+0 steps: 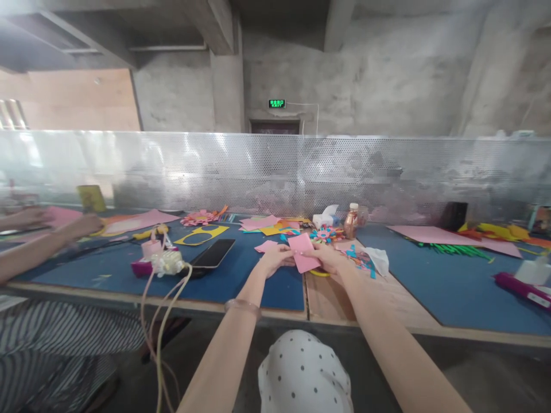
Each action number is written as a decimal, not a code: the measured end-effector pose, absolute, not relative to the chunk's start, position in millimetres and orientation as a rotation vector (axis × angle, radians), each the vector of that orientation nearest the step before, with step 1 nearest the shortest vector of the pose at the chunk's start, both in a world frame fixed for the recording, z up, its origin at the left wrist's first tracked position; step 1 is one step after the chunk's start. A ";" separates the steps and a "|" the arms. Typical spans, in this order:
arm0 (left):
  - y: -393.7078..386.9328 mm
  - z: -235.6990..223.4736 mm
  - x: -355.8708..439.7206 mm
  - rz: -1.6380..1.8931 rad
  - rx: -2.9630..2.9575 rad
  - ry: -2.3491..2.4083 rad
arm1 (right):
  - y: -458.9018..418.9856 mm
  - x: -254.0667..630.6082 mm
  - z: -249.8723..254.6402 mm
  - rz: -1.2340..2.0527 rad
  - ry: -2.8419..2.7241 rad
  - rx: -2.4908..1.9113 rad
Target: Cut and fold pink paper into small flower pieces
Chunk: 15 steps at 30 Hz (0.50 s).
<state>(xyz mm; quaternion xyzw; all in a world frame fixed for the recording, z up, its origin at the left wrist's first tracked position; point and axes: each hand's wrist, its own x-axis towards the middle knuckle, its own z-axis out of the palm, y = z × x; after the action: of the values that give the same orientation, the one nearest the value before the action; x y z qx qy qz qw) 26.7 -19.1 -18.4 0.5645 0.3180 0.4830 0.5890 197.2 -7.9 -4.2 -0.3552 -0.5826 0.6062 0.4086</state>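
Note:
Between my two hands is a pink piece of paper (303,253), raised a little above the table and tilted. My left hand (278,259) grips its left edge with the fingers closed. On the opposite edge, my right hand (329,257) pinches it. Another pink paper piece (266,246) lies just behind my left hand. A yellow curved piece (319,273) shows partly below my right hand. Beyond the hands sits a blue and pink paper flower (326,234), and blue and orange paper scraps (364,261) are scattered to the right.
To the left are a phone (215,253), a power strip with plugs and cords (166,263), and a yellow sheet with round holes (201,235). A co-worker's arm (51,244) reaches in farther left. A bottle (352,221) stands behind; a purple glue gun (523,291) lies right.

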 end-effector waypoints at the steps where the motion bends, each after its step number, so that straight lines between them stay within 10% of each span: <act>1: -18.3 -18.8 26.5 1.120 1.315 0.738 | -8.3 197.0 -4.5 1.534 -1.462 -0.880; 15: -19.3 -17.3 26.2 1.090 1.335 0.772 | -12.2 193.8 -5.8 1.487 -1.380 -0.965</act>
<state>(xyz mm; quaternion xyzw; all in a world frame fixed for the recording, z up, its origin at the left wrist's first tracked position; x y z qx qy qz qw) 26.2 -19.3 -17.3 0.5727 0.3311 0.4676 0.5863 193.8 -12.2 -5.8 -0.3872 -0.5538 0.5966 0.4330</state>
